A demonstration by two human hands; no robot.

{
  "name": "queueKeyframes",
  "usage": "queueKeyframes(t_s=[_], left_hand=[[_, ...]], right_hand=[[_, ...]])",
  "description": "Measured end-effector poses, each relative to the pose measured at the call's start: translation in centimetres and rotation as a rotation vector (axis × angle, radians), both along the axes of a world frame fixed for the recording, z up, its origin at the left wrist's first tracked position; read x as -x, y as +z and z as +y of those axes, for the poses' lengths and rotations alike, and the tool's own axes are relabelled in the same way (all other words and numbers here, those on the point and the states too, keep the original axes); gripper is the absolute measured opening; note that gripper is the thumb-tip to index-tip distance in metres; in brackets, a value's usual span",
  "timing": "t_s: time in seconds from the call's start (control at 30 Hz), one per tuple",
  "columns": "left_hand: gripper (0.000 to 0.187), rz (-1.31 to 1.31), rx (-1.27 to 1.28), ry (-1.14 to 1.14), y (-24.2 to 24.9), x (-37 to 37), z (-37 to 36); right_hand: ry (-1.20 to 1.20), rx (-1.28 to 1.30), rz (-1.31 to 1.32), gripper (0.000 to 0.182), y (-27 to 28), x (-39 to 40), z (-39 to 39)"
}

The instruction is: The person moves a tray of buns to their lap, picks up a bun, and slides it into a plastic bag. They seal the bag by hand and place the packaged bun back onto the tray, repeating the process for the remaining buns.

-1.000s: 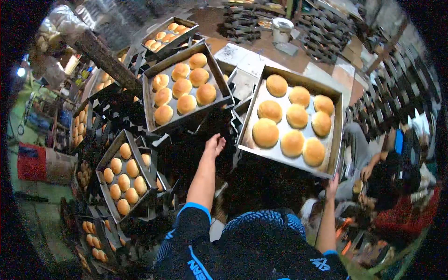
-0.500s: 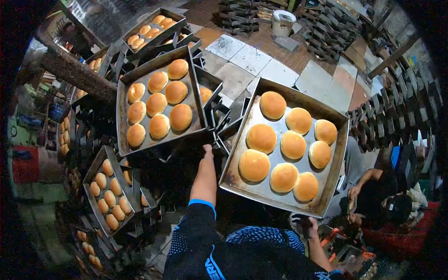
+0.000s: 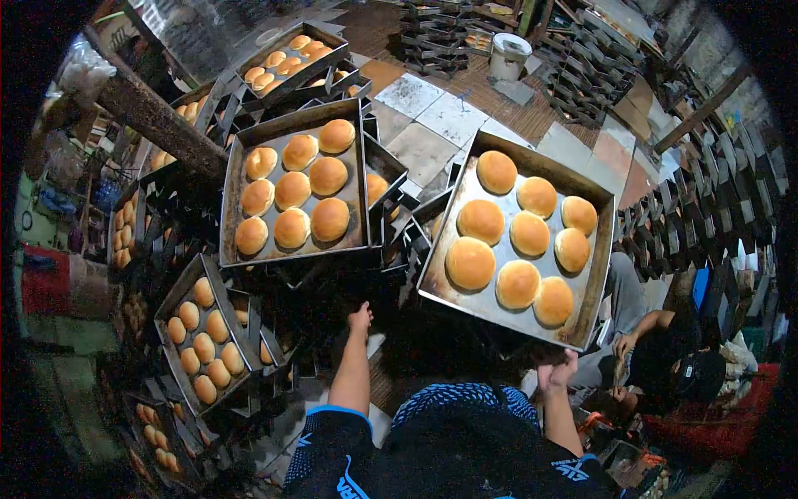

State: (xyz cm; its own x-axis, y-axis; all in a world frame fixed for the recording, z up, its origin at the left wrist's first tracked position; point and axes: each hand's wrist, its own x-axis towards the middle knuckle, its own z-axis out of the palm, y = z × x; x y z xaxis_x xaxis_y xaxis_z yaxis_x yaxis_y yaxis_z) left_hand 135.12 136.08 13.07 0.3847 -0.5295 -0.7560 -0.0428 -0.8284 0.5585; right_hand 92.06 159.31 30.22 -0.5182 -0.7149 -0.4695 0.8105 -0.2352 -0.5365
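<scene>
A square metal baking tray (image 3: 440, 293) of round golden buns (image 3: 529, 234) lies in front of me on the right, slightly turned. My right hand (image 3: 559, 372) is at its near edge, gripping from below, with part of the fingers hidden under the tray. My left hand (image 3: 360, 319) is off the trays, fingers loosely apart and nothing in them, low in the dark gap between the stacks. Just beyond it stands another baking tray (image 3: 295, 257) of buns, topping the left stack.
More stacked trays with buns (image 3: 293, 60) stand at the back left, and a tray (image 3: 241, 378) sits lower left. Crisscrossed empty trays (image 3: 706, 200) pile up at the right. A white bucket (image 3: 509, 56) is on the tiled floor. A person (image 3: 682, 358) sits at the right.
My left hand has come away from between the two trays and drawn back toward me. The right tray has shifted away from me, with my right hand following at its near edge.
</scene>
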Motion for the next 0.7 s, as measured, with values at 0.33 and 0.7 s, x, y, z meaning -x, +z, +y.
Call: queueKeyframes(t_s=[0.33, 0.7], left_hand=[[0.022, 0.087, -0.162, -0.170, -6.2, -1.2, 11.4], [0.023, 0.063, -0.239, -0.129, -5.0, -0.5, 11.7]], right_hand=[[0.076, 0.077, 0.015, 0.043, 1.8, -0.4, -6.7], [0.430, -0.447, 0.459, 0.037, -3.9, 5.3, -7.4]])
